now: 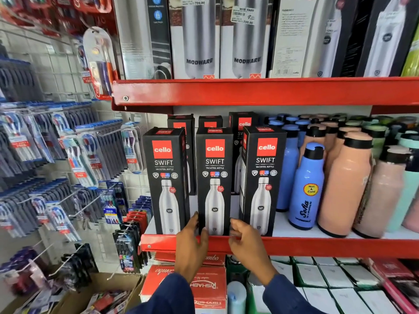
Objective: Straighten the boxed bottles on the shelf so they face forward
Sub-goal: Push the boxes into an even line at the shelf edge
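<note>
Sleeves: dark blue cloth sleeves (292, 295) cover both forearms, nearest the camera.
Left hand (191, 243): fingers pressed to the lower left edge of the middle black cardboard bottle box (214, 181), thumb on its front.
Right hand (246, 242): fingers curled at the same box's lower right edge; both hands grip it between them.
Middle box: upright at the front lip of the red metal shelf (317, 247), facing forward; reads "cello SWIFT VACUSTEEL BOTTLE".
Neighbours: matching left black box (166, 180) and right black box (263, 180) just beside it.
Loose bottles: blue plastic bottle (307, 189) labelled "Hot & Cold", peach plastic bottle (344, 184) beside it.
Upper shelf: grey-and-white boxes (199, 39) marked "MODWARE".
</note>
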Demonstrator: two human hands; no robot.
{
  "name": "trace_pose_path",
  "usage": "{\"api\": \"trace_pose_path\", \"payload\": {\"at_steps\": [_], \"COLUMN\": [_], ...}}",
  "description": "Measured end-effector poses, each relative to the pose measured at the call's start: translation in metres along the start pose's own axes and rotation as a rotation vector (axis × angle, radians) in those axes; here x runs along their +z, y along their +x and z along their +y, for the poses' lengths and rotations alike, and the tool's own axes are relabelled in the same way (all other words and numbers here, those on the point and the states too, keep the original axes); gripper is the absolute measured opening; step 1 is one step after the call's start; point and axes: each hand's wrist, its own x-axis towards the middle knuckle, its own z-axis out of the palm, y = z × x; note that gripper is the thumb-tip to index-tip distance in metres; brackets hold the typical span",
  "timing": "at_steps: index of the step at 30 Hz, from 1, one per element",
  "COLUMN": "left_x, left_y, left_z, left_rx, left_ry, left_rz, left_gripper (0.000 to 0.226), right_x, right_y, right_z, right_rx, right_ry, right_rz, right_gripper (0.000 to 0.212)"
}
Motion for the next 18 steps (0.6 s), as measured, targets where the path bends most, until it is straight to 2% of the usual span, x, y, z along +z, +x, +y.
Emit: {"api": "trace_pose_path", "payload": {"at_steps": [12, 16, 18], "left_x": [-0.004, -0.002, -0.001], "left_y": [-0.008, -0.017, -0.023], "left_z": [0.005, 0.010, 0.018], "left_rx": [-0.001, 0.035, 0.137], "left_ry": [0.000, -0.089, -0.142], "left_rz": [0.051, 0.233, 0.342], "left_gripper": [0.061, 0.054, 0.044], "right_x": [-0.002, -0.010, -0.019], "right_y": [0.001, -0.007, -0.015], "right_z": [0.002, 0.009, 0.011], "right_rx": [-0.037, -0.082, -0.102], "right_ry": [-0.003, 0.042, 0.068], "right_rz": [0.047, 0.152, 0.256], "right_gripper": [0.043, 0.037, 0.029]}}
